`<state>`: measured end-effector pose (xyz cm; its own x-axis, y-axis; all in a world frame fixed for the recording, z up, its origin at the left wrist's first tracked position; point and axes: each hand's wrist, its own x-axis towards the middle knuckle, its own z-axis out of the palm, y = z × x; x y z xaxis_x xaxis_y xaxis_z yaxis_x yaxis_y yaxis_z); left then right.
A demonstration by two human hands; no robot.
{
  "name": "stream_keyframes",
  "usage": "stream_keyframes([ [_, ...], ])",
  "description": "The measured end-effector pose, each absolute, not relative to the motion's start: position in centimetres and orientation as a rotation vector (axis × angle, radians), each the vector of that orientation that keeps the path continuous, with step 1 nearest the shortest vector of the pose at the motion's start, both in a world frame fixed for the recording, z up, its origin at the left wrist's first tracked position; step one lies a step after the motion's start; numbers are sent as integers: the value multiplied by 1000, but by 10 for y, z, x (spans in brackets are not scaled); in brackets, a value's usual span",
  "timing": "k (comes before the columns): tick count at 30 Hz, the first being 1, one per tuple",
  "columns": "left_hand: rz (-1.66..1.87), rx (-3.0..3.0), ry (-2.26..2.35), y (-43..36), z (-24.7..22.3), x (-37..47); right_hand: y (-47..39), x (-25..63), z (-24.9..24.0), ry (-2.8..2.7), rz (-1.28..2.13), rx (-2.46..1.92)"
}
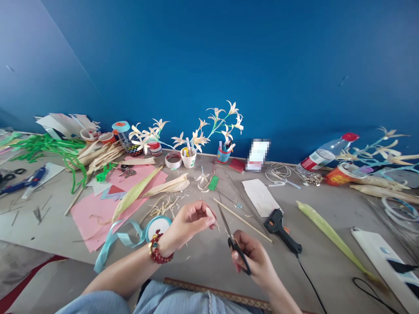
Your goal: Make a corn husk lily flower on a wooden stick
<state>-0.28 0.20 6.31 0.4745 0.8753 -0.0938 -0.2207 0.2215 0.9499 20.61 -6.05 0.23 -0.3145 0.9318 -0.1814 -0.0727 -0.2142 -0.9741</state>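
My left hand (191, 222), with a beaded bracelet at the wrist, is closed in a pinch on a small pale strip of husk (210, 213). The strip's thin end hangs below my fingertips. Just to the right, my right hand (257, 259) grips black-handled scissors (242, 258), their blades pointing up and away from me. A gap lies between the blades and the strip. Beside my left wrist sits a spool of light blue ribbon (158, 226) with a loose tail. Thin husk trimmings (163, 204) lie behind it.
Pink paper (88, 213) and dried husks (170, 186) lie left. A black glue gun (281, 229), a stick (242, 220) and a green husk (327, 229) are at right. Husk flowers (199, 141) stand in cups along the blue wall, with a plastic bottle (319, 159) farther right.
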Motion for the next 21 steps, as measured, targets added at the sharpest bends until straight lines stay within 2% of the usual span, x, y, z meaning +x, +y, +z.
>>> stream_keyframes([
  [9,882,1175,796,1,55,-4,-46,199,23,-1447,1636,-1091],
  [21,890,1271,850,1,48,-4,-55,187,24,-1369,1638,-1150],
])
